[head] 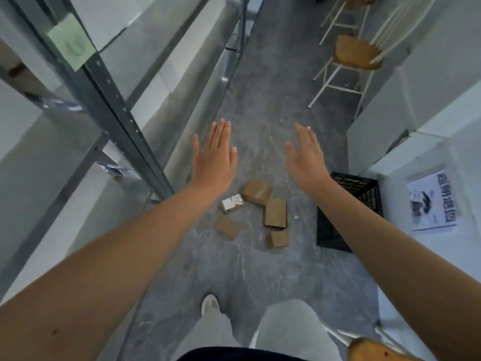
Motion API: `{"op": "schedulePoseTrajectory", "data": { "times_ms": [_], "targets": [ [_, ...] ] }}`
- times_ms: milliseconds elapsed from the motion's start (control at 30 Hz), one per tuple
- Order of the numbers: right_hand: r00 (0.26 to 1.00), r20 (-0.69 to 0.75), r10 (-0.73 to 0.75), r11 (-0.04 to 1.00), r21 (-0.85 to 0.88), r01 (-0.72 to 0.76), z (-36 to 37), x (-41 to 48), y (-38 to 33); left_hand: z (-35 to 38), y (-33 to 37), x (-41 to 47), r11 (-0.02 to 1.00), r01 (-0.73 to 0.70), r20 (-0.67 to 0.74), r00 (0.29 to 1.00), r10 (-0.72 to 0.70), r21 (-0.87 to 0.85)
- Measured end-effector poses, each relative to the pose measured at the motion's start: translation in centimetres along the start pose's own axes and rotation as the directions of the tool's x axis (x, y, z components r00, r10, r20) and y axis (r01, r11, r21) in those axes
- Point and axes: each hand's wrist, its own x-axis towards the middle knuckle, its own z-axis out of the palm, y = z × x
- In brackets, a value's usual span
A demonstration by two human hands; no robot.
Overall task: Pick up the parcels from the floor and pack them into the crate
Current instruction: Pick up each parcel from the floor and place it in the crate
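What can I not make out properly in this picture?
- Crate: head view; the right forearm crosses it, so its contents cannot be told.
- Wall sheet: head view; print too blurred to read.
- Parcel with white label: label text too small.
- Wooden seat, bottom right: cut off by the frame edge.

Black crate (364,190) partly behind the right forearm (385,246), wooden seat (377,351) half off the bottom edge
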Motion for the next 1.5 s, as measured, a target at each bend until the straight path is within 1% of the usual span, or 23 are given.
{"op": "schedulePoseTrajectory", "data": {
  "times_ms": [133, 200, 300, 433, 567, 667, 733, 767, 833, 867, 967, 1000, 1067, 1100, 1167, 1200, 1233, 1267, 1300, 1367, 1400, 1467, 1500],
  "targets": [
    [0.992, 0.019, 0.126, 0.992, -0.002, -0.126, 0.2, 3.4, 6.5, 5.3, 3.7, 2.9, 0.997, -0.060, 0.092, 0.994, 0.065, -0.057],
    [0.983, 0.046, 0.178, 0.984, -0.006, -0.178, 1.0, 5.3, 10.6, 8.7, 5.2, 3.9, 0.995, -0.061, 0.109, 0.992, 0.070, -0.079],
    [0.970, 0.137, 0.201, 0.979, -0.071, -0.193, 4.1, 8.5, 17.1, 14.7, 6.5, 5.1, 0.993, 0.036, 0.162, 0.987, -0.017, -0.116],
    [0.939, 0.211, 0.272, 0.960, -0.122, -0.250, 9.4, 11.2, 26.4, 24.6, 7.0, 5.6, 0.969, 0.190, 0.289, 0.947, -0.139, -0.156],
    [0.911, 0.236, 0.337, 0.940, -0.136, -0.312, 15.9, 12.5, 35.7, 35.3, 5.5, 5.1, 0.958, 0.252, 0.388, 0.903, -0.182, -0.136],
    [0.863, 0.268, 0.427, 0.904, -0.149, -0.401, 21.4, 12.3, 42.2, 43.2, 3.8, 4.0, 0.936, 0.327, 0.508, 0.832, -0.221, -0.128],
    [0.846, 0.266, 0.463, 0.886, -0.151, -0.438, 25.4, 12.3, 47.0, 49.3, 2.6, 3.8, 0.933, 0.339, 0.602, 0.773, -0.201, -0.123],
    [0.828, 0.285, 0.483, 0.875, -0.169, -0.453, 27.5, 12.3, 49.2, 52.2, 1.7, 3.5, 0.926, 0.355, 0.650, 0.735, -0.193, -0.127],
    [0.771, 0.334, 0.542, 0.840, -0.198, -0.505, 32.0, 12.3, 53.5, 58.0, 0.0, 3.1, 0.892, 0.435, 0.747, 0.633, -0.203, -0.126],
    [0.741, 0.347, 0.575, 0.817, -0.194, -0.543, 34.0, 12.4, 55.5, 60.6, -0.5, 2.8, 0.860, 0.495, 0.777, 0.588, -0.225, -0.125],
    [0.643, 0.400, 0.653, 0.746, -0.192, -0.637, 40.1, 13.1, 60.7, 68.5, -1.9, 1.8, 0.743, 0.669, 0.802, 0.460, -0.382, -0.029],
    [0.611, 0.442, 0.657, 0.735, -0.197, -0.648, 42.1, 13.2, 62.0, 70.9, -2.0, 1.2, 0.700, 0.714, 0.817, 0.410, -0.405, -0.012],
    [0.557, 0.507, 0.658, 0.713, -0.183, -0.676, 45.1, 13.4, 63.7, 76.0, -2.3, -0.2, 0.621, 0.783, 0.859, 0.288, -0.423, 0.043],
    [0.539, 0.512, 0.669, 0.693, -0.167, -0.701, 46.2, 13.5, 64.1, 78.1, -2.2, -0.8, 0.545, 0.836, 0.860, 0.229, -0.456, 0.067],
    [0.493, 0.508, 0.706, 0.610, -0.083, -0.788, 47.7, 13.6, 64.3, 79.8, -1.1, -1.4, 0.324, 0.944, 0.882, 0.103, -0.460, 0.059],
    [0.466, 0.493, 0.735, 0.560, -0.054, -0.826, 48.2, 13.7, 64.1, 79.7, -0.3, -1.4, 0.211, 0.976, 0.904, 0.044, -0.426, 0.052],
    [0.443, 0.480, 0.757, 0.517, -0.026, -0.856, 48.5, 13.7, 63.8, 79.5, 0.2, -1.4, 0.145, 0.989, 0.933, 0.014, -0.360, 0.041],
    [0.445, 0.475, 0.759, 0.505, -0.001, -0.863, 48.5, 13.8, 63.2, 78.4, 0.9, -1.2, 0.115, 0.993, 0.954, 0.001, -0.299, 0.035],
    [0.473, 0.471, 0.745, 0.534, 0.005, -0.846, 48.2, 13.8, 62.3, 77.2, 1.2, -1.2, 0.124, 0.991, 0.969, -0.008, -0.247, 0.040],
    [0.580, 0.442, 0.684, 0.636, 0.026, -0.771, 46.9, 14.1, 59.3, 74.4, 1.1, -0.9, 0.139, 0.990, 0.976, 0.001, -0.217, 0.030],
    [0.606, 0.442, 0.662, 0.656, 0.052, -0.753, 46.0, 14.4, 57.5, 72.6, 1.0, -0.5, 0.117, 0.993, 0.976, 0.021, -0.215, 0.004],
    [0.645, 0.435, 0.628, 0.686, 0.081, -0.723, 43.5, 15.4, 53.4, 68.4, 0.2, 1.1, 0.030, 0.997, 0.953, 0.080, -0.292, -0.074],
    [0.664, 0.431, 0.611, 0.703, 0.090, -0.706, 41.7, 16.0, 50.9, 65.7, -0.1, 2.3, 0.016, 0.990, 0.933, 0.136, -0.333, -0.139]
  ]
}}
